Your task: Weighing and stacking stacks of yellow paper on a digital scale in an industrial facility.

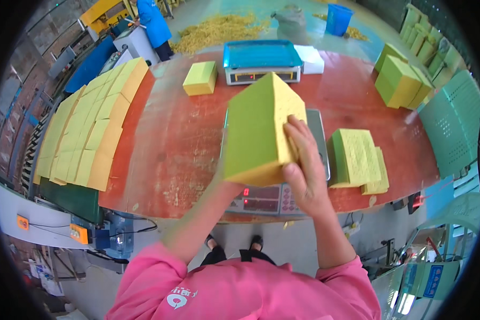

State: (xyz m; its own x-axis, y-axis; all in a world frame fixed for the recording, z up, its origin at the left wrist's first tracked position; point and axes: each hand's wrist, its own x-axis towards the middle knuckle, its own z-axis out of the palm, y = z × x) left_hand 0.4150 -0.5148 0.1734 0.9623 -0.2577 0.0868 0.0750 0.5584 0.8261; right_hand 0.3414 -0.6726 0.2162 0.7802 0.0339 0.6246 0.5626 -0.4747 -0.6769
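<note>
A thick block of yellow paper sheets point(256, 125) is held up, tilted, over a bench scale with a metal plate and a red-lit display point(261, 200). My right hand point(308, 176) presses on the block's right side, fingers bent against the rough sheet edges and thumb at the lower corner. At the lower left corner my left hand point(228, 184) goes under or behind the block, so its fingers are hidden. The raised block covers most of the scale's plate. A shorter yellow paper stack point(354, 158) sits right of the scale, with smaller pieces beside it.
Rows of yellow paper blocks point(93, 120) line the red table's left side. A single block point(200, 78) and a second scale with a blue tray point(262, 56) stand at the far side. More blocks point(400, 80) are far right. A person in blue point(153, 24) stands beyond.
</note>
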